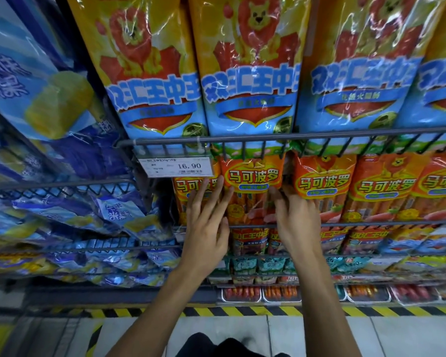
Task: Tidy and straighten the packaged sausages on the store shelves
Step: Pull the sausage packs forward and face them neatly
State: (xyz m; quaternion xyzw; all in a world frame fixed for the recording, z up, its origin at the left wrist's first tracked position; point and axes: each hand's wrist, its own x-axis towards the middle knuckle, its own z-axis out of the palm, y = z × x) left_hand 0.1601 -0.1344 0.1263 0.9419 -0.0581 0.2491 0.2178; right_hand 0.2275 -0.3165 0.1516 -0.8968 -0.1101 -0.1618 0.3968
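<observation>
Bare forearms reach up to the wire shelf rail (371, 224). Left hand (207, 222), fingers straight, presses the orange sausage pack (252, 186)'s left edge; right hand (296, 217) curls round its right edge. Behind, above: yellow-blue lion packs (250, 73), price tag (179, 167).

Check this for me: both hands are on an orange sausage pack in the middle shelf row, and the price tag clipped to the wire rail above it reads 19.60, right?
Not quite. The head view shows the price tag reading 16.90, not 19.60. The rest holds: the left hand and right hand are on either side of the orange sausage pack, and the tag hangs from the wire rail above.
</observation>
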